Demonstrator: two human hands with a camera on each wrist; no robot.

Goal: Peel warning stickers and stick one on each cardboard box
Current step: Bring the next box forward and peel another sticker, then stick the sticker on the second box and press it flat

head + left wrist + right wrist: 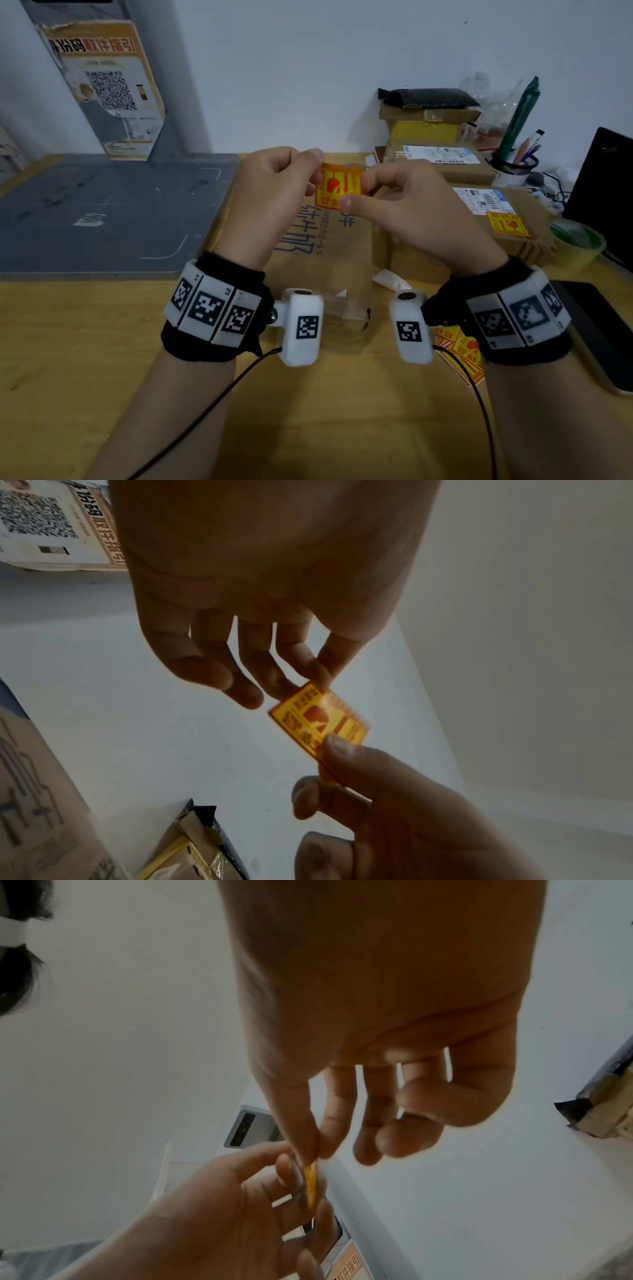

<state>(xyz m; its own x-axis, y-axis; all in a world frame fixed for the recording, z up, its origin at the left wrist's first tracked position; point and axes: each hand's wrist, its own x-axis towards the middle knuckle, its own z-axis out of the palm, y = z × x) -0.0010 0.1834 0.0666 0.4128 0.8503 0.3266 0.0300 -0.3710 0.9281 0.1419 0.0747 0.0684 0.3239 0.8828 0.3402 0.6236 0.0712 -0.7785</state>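
Observation:
A yellow and red warning sticker (337, 186) is held in the air between both hands. My left hand (317, 162) pinches its upper left corner with thumb and forefinger. My right hand (356, 195) pinches its lower right edge. From the left wrist the sticker (318, 721) shows its printed face; from the right wrist the sticker (310, 1180) is seen edge-on. Below the hands lies a flat cardboard box (308, 246) with blue print. To the right, another cardboard box (534, 219) carries a stuck warning sticker (507, 224). More stickers (459, 349) lie on the table under my right wrist.
A grey cutting mat (102, 212) covers the left of the table. Stacked parcels (442, 161), a pen holder (513, 168) and a tape roll (579, 243) crowd the right. A dark screen (603, 192) and a flat device (603, 332) sit at the right edge.

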